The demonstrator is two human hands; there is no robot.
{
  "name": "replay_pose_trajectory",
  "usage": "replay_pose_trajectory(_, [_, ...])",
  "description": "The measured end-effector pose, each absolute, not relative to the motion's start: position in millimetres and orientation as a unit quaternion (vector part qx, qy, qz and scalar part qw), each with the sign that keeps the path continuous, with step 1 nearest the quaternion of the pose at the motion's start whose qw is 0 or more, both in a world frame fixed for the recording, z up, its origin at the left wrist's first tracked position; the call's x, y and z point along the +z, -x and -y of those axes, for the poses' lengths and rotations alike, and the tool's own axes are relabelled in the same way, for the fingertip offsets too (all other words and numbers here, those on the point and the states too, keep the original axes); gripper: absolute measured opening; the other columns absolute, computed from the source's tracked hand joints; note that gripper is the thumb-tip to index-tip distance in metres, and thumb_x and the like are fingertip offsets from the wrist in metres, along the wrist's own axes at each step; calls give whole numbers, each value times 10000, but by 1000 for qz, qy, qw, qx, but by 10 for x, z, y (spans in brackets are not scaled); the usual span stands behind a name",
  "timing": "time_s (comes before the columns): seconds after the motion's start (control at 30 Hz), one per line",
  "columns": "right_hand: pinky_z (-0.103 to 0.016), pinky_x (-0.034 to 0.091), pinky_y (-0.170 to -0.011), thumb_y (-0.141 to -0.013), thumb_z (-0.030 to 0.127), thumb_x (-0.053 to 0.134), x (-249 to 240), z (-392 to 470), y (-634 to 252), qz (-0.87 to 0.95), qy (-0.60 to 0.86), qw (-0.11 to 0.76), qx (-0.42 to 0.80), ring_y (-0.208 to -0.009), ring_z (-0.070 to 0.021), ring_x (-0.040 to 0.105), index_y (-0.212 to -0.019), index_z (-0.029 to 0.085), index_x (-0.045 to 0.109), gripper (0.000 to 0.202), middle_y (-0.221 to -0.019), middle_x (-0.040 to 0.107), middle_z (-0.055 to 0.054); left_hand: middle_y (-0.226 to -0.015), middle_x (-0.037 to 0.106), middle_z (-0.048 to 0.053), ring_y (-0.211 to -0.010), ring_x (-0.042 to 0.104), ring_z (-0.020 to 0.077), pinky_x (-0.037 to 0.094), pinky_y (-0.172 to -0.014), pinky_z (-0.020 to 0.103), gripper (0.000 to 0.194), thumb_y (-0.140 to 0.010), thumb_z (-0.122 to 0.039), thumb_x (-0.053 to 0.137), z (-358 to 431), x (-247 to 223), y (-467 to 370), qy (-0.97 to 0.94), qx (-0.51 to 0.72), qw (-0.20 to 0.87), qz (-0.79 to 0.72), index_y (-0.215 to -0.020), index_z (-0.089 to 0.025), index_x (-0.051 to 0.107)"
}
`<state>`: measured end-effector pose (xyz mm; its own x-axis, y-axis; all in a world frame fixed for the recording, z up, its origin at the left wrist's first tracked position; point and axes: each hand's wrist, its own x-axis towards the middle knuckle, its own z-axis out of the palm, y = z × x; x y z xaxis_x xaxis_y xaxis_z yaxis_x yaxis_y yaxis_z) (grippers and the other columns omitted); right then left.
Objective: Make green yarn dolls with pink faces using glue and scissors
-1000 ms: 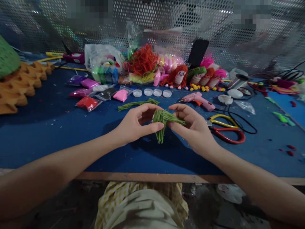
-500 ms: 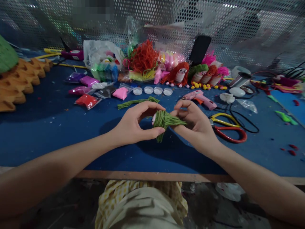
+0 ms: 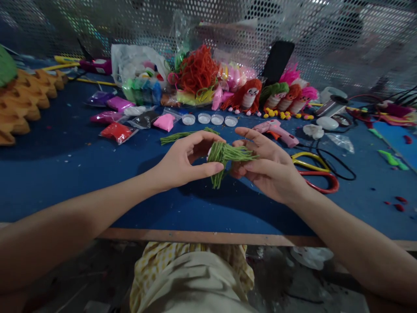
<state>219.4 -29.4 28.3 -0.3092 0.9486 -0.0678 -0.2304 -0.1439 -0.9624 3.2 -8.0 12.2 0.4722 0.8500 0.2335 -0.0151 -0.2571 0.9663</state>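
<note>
The left hand (image 3: 180, 163) is clamped, thumb against fingers, on a green yarn bundle (image 3: 221, 158) held over the near middle of the table, while the right hand (image 3: 276, 169) curls loosely around the strands pointing its way — whether its fingers pinch them, one cannot tell. Handling it well likely calls for a firm but light left grip, so the layers do not slide, and for the right fingers to smooth the strands flat rather than tug. The blue table (image 3: 202, 217) carries loose green yarn (image 3: 176, 137) just beyond the left hand, with four clear lids (image 3: 204, 118) behind, and a pink glue gun (image 3: 282, 133) and scissors (image 3: 336, 184) near the right. Yarn-haired dolls (image 3: 249, 98) line the back — before a perforated screen (image 3: 234, 8) — and the room looks dim.
</note>
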Motion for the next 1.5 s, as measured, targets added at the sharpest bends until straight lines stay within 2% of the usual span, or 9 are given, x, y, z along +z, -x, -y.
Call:
replay_pose_trajectory(0.1, [-312, 441, -539, -621, 187, 669, 276, 276, -2212, 476, 373, 429, 671, -610, -131, 561, -1189, 275, 567, 583, -1020, 692, -22, -1064, 733, 66, -1009, 711, 219, 575, -924, 335, 481, -739, -358, 866, 74, 131, -34, -680, 404, 522, -319, -1123, -168, 646])
replay_pose_trajectory(0.2, [-298, 395, -523, -660, 228, 716, 260, 258, -2212, 486, 388, 418, 663, -577, -119, 507, -1202, 257, 571, 561, -892, 687, -2, -1067, 738, 73, -1016, 713, 228, 571, -931, 347, 483, -736, -361, 867, 72, 129, -39, -678, 402, 523, -326, -1121, -166, 650])
replay_pose_trajectory(0.43, [-340, 530, -684, -613, 239, 706, 309, 226, -2226, 475, 391, 414, 671, -708, -174, 627, -1143, 243, 635, 534, -791, 652, 13, -1094, 744, 72, -1047, 721, 219, 577, -949, 331, 459, -772, -309, 861, 50, 70, -23, -687, 404, 533, -284, -1152, -165, 648])
replay_pose_trajectory(0.7, [-299, 452, -534, -850, 466, 741, 226, 258, -2294, 572, 410, 408, 581, -625, -164, 595, -1132, 275, 681, 346, -763, 658, 3, -1161, 739, 78, -1087, 714, 238, 568, -995, 361, 467, -789, -350, 845, 54, 59, -17, -714, 385, 510, -286, -1178, -174, 656])
replay_pose_trajectory(0.87, [-287, 371, -521, -887, 606, 713, 226, 281, -2322, 633, 406, 355, 555, -552, -128, 524, -883, 226, 703, 380, -661, 600, 9, -1153, 740, 76, -1089, 709, 226, 560, -1014, 347, 441, -797, -313, 836, 55, 55, -20, -729, 396, 482, -281, -1174, -168, 659])
replay_pose_trajectory(1.0, [-275, 323, -548, -859, 578, 759, 283, 277, -2304, 652, 401, 314, 561, -553, -103, 468, -729, 192, 662, 418, -599, 560, 23, -1140, 742, 70, -1069, 717, 221, 571, -1000, 340, 439, -789, -310, 836, 65, 72, -16, -741, 389, 465, -288, -1164, -161, 664])
replay_pose_trajectory(1.1, [-265, 326, -564, -823, 503, 812, 288, 276, -2295, 653, 403, 312, 560, -578, -97, 477, -725, 180, 663, 369, -620, 561, 31, -1127, 743, 68, -1045, 723, 216, 583, -976, 330, 448, -775, -315, 838, 75, 90, -20, -751, 383, 449, -297, -1158, -156, 669])
replay_pose_trajectory(1.4, [-270, 309, -581, -849, 489, 781, 261, 285, -2308, 683, 420, 295, 520, -602, -101, 479, -675, 178, 645, 381, -613, 585, 27, -1086, 731, 62, -993, 712, 207, 593, -913, 315, 445, -763, -341, 826, 73, 78, -28, -786, 376, 382, -307, -1155, -170, 702])
replay_pose_trajectory(1.5, [-277, 345, -607, -920, 477, 695, 248, 279, -2327, 702, 401, 295, 509, -626, -113, 505, -676, 181, 645, 386, -631, 601, 16, -1087, 733, 64, -993, 714, 205, 592, -922, 314, 432, -765, -322, 821, 71, 75, -29, -782, 380, 389, -304, -1150, -167, 701])
